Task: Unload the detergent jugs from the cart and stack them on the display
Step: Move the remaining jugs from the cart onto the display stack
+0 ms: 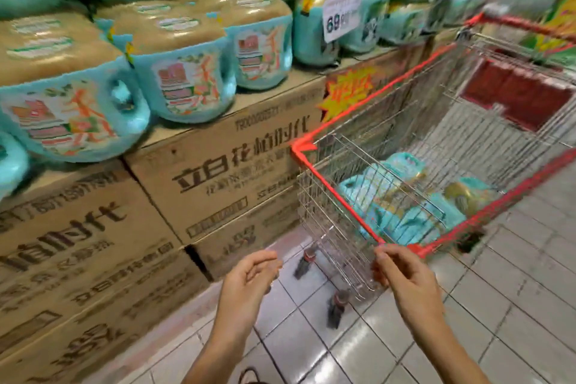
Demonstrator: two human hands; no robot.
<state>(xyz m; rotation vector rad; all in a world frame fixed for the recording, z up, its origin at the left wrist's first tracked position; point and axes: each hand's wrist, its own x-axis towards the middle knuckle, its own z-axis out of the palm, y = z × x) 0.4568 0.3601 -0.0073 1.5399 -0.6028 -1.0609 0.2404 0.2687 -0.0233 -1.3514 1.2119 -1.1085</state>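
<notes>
So, starting at the left: the stacked jugs (71,115) on the display are teal plastic with a pinkish printed label, tan shrink-wrapped tops and a moulded loop handle on the side. I'd guess they're properly heavy when full, stiff-walled and a bit slick, so hook your fingers through that handle and put the other palm under the base rather than squeezing the body. They sit in rows on brown cardboard cartons (218,171) that make up the base of the display, and a white price tag (341,15) hangs further along.

Lower down, the left hand (249,280) hangs over the floor tiles with loosely curled fingers and holds nothing. The right hand (405,277) is up at the near corner of the shopping cart (371,101), fingers bent. Can't tell whether it's pinching the wire or just in front of it, it's too blurry.

The jugs in the cart (402,196) lie on their sides at the bottom of the basket, same teal, with a gold cap (458,193) showing. It'll be a deep reach in, so expect an awkward lift
</notes>
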